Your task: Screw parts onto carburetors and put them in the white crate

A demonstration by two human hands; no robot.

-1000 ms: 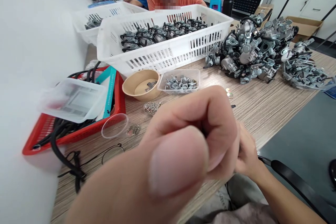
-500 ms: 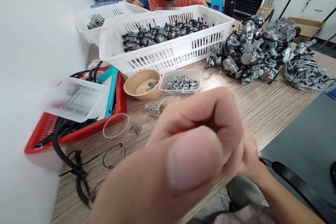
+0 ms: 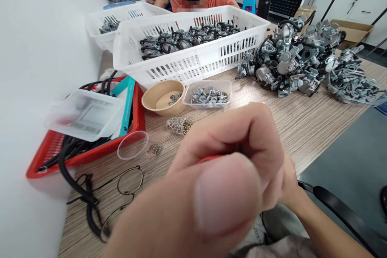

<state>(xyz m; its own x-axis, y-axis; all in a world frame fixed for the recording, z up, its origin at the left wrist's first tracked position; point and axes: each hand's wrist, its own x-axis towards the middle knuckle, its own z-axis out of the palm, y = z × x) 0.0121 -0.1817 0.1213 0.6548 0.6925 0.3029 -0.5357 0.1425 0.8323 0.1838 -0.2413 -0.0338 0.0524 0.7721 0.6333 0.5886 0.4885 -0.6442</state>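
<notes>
Red sliver (image 3: 210, 157) barely shows inside clenched left hand (image 3: 223, 177); right hand (image 3: 290, 187) mostly hidden.

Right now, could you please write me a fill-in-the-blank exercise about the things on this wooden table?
1. The round tan paper bowl stands directly to the ____ of the clear plastic tub of metal fittings.
2. The black rubber hoses lie in a flat basket whose colour is ____.
3. The large white slotted plastic crate holds grey metal ____.
4. The wire-rimmed ____ lie on the table in front of the red basket.

Missing words: left; red; carburetors; eyeglasses
</notes>
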